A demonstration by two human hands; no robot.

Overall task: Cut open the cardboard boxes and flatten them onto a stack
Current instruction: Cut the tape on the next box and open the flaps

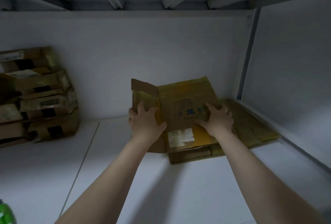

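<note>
Both spread flat, your left hand (146, 122) and right hand (217, 120) press the flattened box (180, 102) onto the stack (250, 121) in the right corner of the shelf (125, 170) (one flap (143, 86) stands raised); released unevenly, it may spring open or slide.

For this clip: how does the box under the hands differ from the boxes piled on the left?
The box under the hands is flattened; the piled boxes are box-shaped. The left hand and right hand rest on it; the piled boxes are untouched. It lies on flat cardboard at the right; they stack at the left. Both are brown, taped, labelled cardboard.
</note>
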